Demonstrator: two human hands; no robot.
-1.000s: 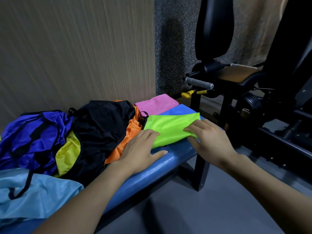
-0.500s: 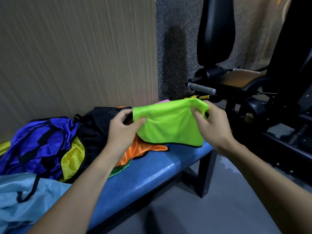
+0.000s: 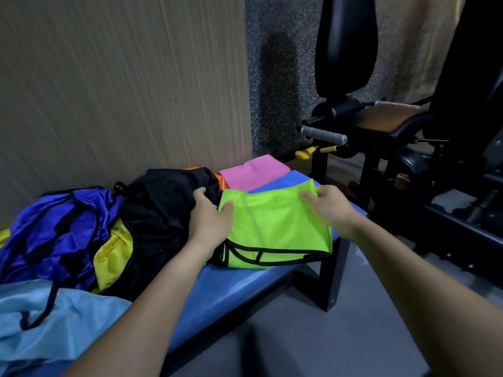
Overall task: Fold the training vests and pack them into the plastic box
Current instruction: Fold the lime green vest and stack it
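The green vest (image 3: 275, 227) lies folded on the right end of the blue table (image 3: 245, 289), its black-trimmed edges stacked along the near side. The left hand (image 3: 211, 217) pinches its far left corner, thumb on top and fingers tucked under toward the black vest (image 3: 168, 210). The right hand (image 3: 330, 206) grips the far right corner, fingers curled over the edge. From where I stand it looks like one more fold or a squaring-up is in hand.

To do it well, I'd keep both corners level so the top edge stays straight, lay the cloth down flat rather than dropping it, then smooth outward from the middle so no air or creases stay trapped. This fabric looks thin and slippery; it will likely slide open unless the trimmed edges are lined up and pressed.

Just behind it rest a folded pink vest (image 3: 254, 171) and a blue one (image 3: 283, 182), apparently finished. To the left is the unfolded heap: the black vest, a yellow one (image 3: 114, 254), a purple one (image 3: 54, 229) and a light blue one (image 3: 54, 322) nearest me. I see no plastic box from this angle. A black exercise machine (image 3: 408, 131) stands to the right.
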